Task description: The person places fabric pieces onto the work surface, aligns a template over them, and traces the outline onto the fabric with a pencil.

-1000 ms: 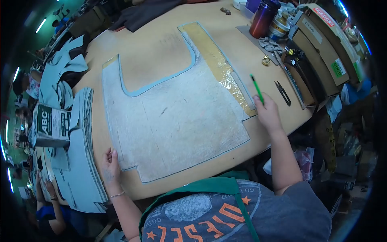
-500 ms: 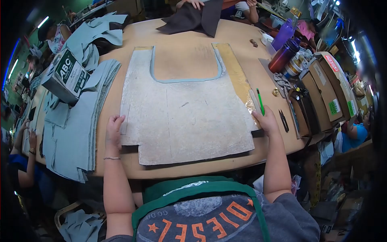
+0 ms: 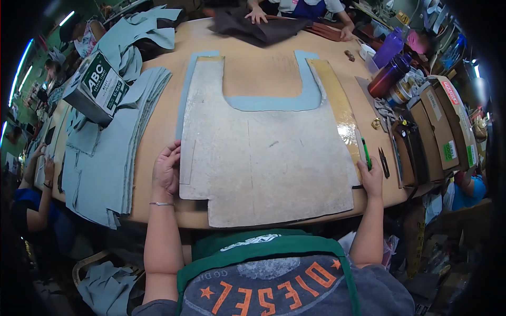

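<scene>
On the left side of the table (image 3: 153, 120) there is a stack of grey-blue pieces (image 3: 108, 158), and a metal can (image 3: 96, 88) stands upon it. On the right are a cardboard box (image 3: 444, 124), a dark bottle (image 3: 389, 75) and, nearer to me, black snips (image 3: 383, 162). At the far side, another person's hand (image 3: 256, 15) rests on dark cloth (image 3: 263, 29). The U-shaped white board (image 3: 274, 158) lies in front of me, partly over a blue sheet (image 3: 269, 102). My right hand (image 3: 370, 176) is closed around a green pencil (image 3: 366, 152), at the board's right edge. My left hand (image 3: 167, 166) has its fingers curled at the left edge; whether they pinch it, I cannot tell. Both forearms reach forward, one on each side.
</scene>
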The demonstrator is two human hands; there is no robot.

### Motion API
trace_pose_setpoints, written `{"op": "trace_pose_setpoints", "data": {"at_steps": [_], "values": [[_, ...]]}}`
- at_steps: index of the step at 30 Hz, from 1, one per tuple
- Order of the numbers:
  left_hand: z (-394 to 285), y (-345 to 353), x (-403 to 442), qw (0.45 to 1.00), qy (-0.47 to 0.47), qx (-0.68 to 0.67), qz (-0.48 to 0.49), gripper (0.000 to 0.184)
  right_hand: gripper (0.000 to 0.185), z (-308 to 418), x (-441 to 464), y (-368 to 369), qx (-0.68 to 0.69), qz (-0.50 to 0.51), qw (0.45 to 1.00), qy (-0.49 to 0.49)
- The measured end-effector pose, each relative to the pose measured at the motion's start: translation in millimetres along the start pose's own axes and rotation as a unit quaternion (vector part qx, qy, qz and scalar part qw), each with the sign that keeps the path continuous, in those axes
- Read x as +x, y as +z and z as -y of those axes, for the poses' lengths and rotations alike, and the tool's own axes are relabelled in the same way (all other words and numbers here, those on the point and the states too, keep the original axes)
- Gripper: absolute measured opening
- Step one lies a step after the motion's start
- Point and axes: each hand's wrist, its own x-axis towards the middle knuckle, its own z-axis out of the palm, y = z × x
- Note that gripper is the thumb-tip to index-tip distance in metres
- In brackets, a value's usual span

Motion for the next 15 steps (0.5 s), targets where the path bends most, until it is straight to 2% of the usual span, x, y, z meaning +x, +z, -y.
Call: {"op": "trace_pose_setpoints", "data": {"at_steps": [1, 3, 4, 5, 6, 8, 10, 11, 12, 13, 14, 15], "values": [[6, -7, 4, 0.989, 0.046, 0.140, -0.009, 0.038, 0.022, 2, -1, -4, -0.003, -0.010, 1.000, 0.005], [9, -13, 9, 0.903, 0.129, 0.410, -0.031, 0.043, 0.022, -3, 0, -10, -0.008, -0.024, 1.000, 0.016], [10, -15, 10, 0.753, 0.269, 0.600, -0.031, 0.050, 0.023, -28, 4, -9, -0.058, -0.069, 0.995, -0.051], [3, 5, 1, 0.679, 0.250, 0.685, -0.088, 0.054, 0.022, -22, 4, -12, -0.076, -0.073, 0.993, -0.060], [-2, 27, -8, 0.591, 0.224, 0.761, -0.146, 0.060, 0.021, -19, 4, -15, -0.080, -0.037, 0.996, -0.003], [4, 26, -7, 0.593, 0.206, 0.756, -0.184, 0.069, 0.022, -32, 3, -10, -0.217, -0.053, 0.970, -0.097], [19, 12, 2, 0.608, 0.248, 0.723, -0.214, 0.072, 0.023, -28, 2, -3, -0.257, -0.063, 0.963, -0.058], [8, 22, -1, 0.658, 0.157, 0.707, -0.206, 0.068, 0.025, -36, 2, 1, -0.266, -0.100, 0.955, -0.085], [-3, 32, -2, 0.706, 0.068, 0.677, -0.197, 0.063, 0.026, -42, 5, 0, -0.266, -0.093, 0.956, -0.087], [2, 23, 3, 0.732, 0.075, 0.655, -0.170, 0.055, 0.028, -49, 8, 1, -0.272, -0.103, 0.951, -0.106], [7, 12, 9, 0.759, 0.082, 0.632, -0.137, 0.047, 0.028, -48, 9, -1, -0.277, -0.082, 0.954, -0.082], [-4, 23, 7, 0.779, 0.053, 0.612, -0.123, 0.044, 0.030, -46, 9, -1, -0.274, -0.077, 0.956, -0.077]]}}
